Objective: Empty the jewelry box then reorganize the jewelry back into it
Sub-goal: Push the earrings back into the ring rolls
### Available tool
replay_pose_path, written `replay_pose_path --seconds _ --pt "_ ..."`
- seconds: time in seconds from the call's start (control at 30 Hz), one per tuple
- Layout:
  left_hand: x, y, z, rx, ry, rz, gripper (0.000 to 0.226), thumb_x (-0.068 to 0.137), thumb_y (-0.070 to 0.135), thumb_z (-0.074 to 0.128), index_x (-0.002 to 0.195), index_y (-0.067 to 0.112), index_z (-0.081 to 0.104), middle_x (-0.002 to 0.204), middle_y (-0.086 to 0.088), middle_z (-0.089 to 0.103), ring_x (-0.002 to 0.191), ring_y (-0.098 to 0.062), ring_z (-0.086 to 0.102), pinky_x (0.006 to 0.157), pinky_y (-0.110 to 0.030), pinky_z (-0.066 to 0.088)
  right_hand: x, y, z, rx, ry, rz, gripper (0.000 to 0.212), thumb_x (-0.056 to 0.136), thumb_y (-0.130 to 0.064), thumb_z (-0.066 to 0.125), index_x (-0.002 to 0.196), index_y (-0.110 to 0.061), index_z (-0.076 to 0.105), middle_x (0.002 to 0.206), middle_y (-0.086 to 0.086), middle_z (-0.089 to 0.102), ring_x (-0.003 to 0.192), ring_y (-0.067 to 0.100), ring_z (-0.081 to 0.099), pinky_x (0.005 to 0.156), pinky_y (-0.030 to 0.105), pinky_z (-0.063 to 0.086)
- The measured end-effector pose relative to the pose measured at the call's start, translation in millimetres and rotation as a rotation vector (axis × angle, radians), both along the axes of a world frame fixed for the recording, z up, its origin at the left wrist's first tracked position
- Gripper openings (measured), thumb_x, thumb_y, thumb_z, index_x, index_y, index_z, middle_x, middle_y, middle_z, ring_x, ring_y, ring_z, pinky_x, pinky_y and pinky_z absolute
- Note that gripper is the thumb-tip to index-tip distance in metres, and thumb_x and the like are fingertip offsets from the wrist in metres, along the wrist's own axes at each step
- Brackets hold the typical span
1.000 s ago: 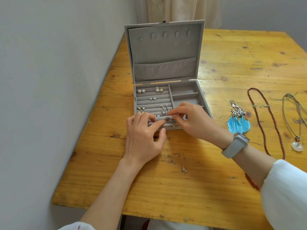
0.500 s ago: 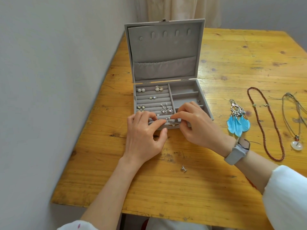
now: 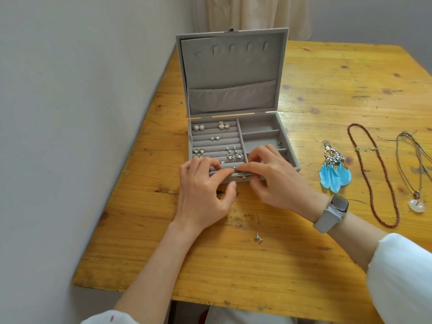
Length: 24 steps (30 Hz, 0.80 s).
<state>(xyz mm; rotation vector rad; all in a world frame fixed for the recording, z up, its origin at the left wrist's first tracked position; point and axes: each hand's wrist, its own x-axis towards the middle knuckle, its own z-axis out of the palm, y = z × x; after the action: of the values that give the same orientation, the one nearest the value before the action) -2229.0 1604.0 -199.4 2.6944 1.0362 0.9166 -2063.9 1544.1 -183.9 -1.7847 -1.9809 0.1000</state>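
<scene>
Two hands meet over the near edge of the grey jewelry box (image 3: 233, 73), which stands open on the wooden bench (image 3: 327, 78), its lid upright beyond both hands. Earrings already sit in the padded rolls just past the left hand (image 3: 205, 190); the divided compartments past the right hand (image 3: 273, 181) look mostly bare. Well to the right of the right hand lie blue feather earrings (image 3: 335, 174), a red bead necklace (image 3: 374, 174) and a cord pendant (image 3: 416, 202), still to go in.

The right hand pinches a small stud (image 3: 234, 168) at the nearest roll, whose slot runs left to right; the left hand's curled fingers press the padding beside it, grasping nothing as far as I can tell. A loose stud (image 3: 258, 238) lies on the bench behind both hands, nearer the right, probably the next pick.
</scene>
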Motion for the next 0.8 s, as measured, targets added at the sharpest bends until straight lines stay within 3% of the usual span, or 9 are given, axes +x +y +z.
replay_pose_path --seconds 0.13,0.37,0.53,0.67,0.8 --pt "-1 1 -1 -0.014 0.010 -0.004 0.027 0.079 0.035 0.054 0.095 0.019 0.070 0.090 0.000 0.057 0.087 -0.014 0.046 0.086 -0.033 0.029 1 -1 -1 0.011 0.026 0.009 0.033 0.079 -0.014 0.043 0.102 -0.011 0.067 0.090 0.004 0.055 0.085 0.019 0.047 0.070 0.021 0.034" --pt "1 0 2 -0.059 -0.023 0.016 0.027 0.081 0.032 0.051 0.096 0.018 0.069 0.092 0.001 0.059 0.090 -0.012 0.050 0.090 -0.029 0.029 16 -7 9 0.051 0.239 -0.060 0.031 0.081 -0.010 0.044 0.101 -0.009 0.068 0.090 0.005 0.060 0.085 0.019 0.054 0.074 0.028 0.043" --pt "26 -2 22 -0.072 -0.046 0.046 0.034 0.082 0.032 0.046 0.103 0.016 0.067 0.101 0.000 0.062 0.098 -0.015 0.054 0.091 -0.028 0.030 59 -18 18 0.078 0.199 -0.231 0.023 0.086 -0.004 0.052 0.102 -0.007 0.067 0.088 0.008 0.062 0.083 0.022 0.055 0.071 0.030 0.042" --pt "71 -3 42 -0.091 0.080 -0.019 0.046 0.084 0.038 0.039 0.117 0.013 0.061 0.117 -0.005 0.059 0.112 -0.022 0.051 0.094 -0.037 0.037 104 -24 13 -0.007 0.122 -0.475 0.021 0.087 -0.004 0.052 0.101 -0.008 0.066 0.096 0.009 0.062 0.092 0.025 0.055 0.081 0.037 0.045" --pt "115 -5 43 -0.145 0.325 -0.119 0.051 0.093 0.039 0.034 0.138 0.017 0.036 0.144 -0.003 0.034 0.135 -0.018 0.024 0.107 -0.037 0.019 136 -26 6 -0.160 0.101 -0.662 0.020 0.088 -0.017 0.052 0.100 -0.007 0.065 0.099 0.012 0.060 0.101 0.028 0.050 0.088 0.043 0.042"
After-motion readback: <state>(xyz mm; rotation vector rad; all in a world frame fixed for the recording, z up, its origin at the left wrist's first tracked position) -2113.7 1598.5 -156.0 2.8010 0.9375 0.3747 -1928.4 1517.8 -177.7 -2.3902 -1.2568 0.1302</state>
